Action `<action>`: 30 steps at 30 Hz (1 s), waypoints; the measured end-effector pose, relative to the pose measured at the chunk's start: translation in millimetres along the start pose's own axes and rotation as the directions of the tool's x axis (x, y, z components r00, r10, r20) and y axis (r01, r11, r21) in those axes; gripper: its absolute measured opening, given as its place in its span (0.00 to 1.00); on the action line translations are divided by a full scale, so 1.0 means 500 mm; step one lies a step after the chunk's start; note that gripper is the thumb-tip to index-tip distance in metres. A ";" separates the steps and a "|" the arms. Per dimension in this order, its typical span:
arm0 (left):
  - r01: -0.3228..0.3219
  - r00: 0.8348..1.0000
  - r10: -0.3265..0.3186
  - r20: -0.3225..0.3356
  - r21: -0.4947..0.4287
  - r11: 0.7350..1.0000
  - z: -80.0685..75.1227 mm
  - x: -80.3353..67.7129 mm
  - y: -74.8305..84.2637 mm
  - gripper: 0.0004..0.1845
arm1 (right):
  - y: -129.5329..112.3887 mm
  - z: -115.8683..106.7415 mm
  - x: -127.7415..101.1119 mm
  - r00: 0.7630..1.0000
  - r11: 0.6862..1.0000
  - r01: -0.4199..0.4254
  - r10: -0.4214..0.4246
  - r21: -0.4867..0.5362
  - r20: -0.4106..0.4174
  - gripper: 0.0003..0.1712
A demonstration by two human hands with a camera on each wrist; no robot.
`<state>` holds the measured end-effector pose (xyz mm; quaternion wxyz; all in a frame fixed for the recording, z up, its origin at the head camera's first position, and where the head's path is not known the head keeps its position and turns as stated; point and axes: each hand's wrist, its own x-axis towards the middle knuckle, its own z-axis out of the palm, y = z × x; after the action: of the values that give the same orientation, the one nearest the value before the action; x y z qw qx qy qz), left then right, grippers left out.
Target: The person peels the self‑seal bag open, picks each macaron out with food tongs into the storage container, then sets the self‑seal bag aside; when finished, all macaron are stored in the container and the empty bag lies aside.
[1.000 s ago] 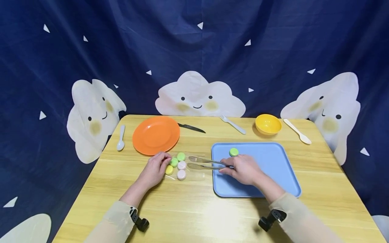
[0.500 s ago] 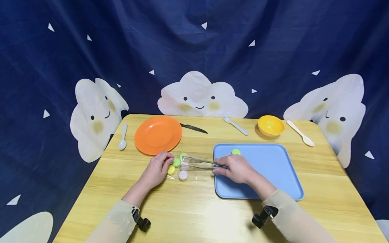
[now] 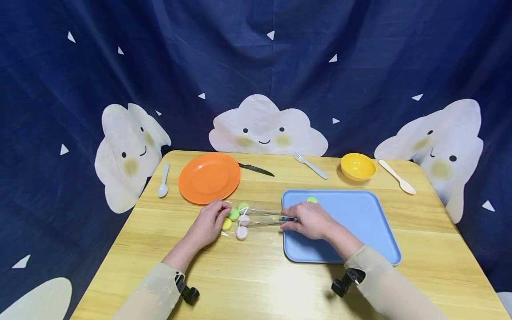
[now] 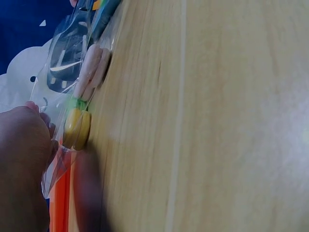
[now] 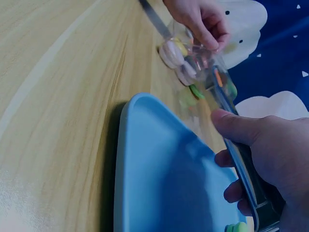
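Observation:
My left hand [image 3: 207, 223] pinches the left end of a clear plastic bag [image 4: 55, 166] on the table. Inside it lie several macarons: a yellow macaron [image 3: 227, 224], a green macaron [image 3: 234, 214], another green one, a pale pink macaron [image 3: 242, 233] and a second pink one. In my right hand [image 3: 310, 220] I grip metal tongs [image 5: 241, 166] by the handle. Their arms reach left into the bag, spread apart, with tips by the upper pink macaron [image 3: 243, 220]; whether they touch it I cannot tell.
Under my right hand lies a blue tray [image 3: 360, 231], with a green macaron [image 3: 312, 200] near its back edge. Behind are an orange plate [image 3: 209, 178], black knife [image 3: 258, 170], fork [image 3: 312, 166], yellow bowl [image 3: 358, 167], cream spoon [image 3: 397, 177] and pale spoon [image 3: 163, 181].
The tongs have moved left, from the bag's mouth into it among the macarons. They narrowed midway and are now spread again. My left hand keeps its hold on the bag.

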<state>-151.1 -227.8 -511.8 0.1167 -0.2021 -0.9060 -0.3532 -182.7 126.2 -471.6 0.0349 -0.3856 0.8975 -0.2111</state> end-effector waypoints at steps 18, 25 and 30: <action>-0.014 1.000 0.014 -0.002 0.002 1.000 0.001 -0.006 -0.004 0.02 | 0.009 -0.006 -0.039 0.999 0.998 0.017 -0.020 -0.060 -0.048 0.24; -0.007 1.000 0.007 -0.003 0.000 1.000 -0.001 -0.006 -0.005 0.02 | 0.026 -0.038 -0.080 0.998 0.999 -0.008 0.005 -0.052 -0.055 0.23; -0.022 1.000 0.022 -0.006 -0.002 1.000 0.004 -0.005 -0.006 0.02 | 0.041 -0.061 -0.119 0.996 0.997 -0.045 0.040 -0.064 -0.082 0.22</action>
<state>-150.6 -229.1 -515.9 0.1228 -0.2112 -0.9030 -0.3534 -161.7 191.7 -458.2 -0.0094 -0.3585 0.9127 -0.1960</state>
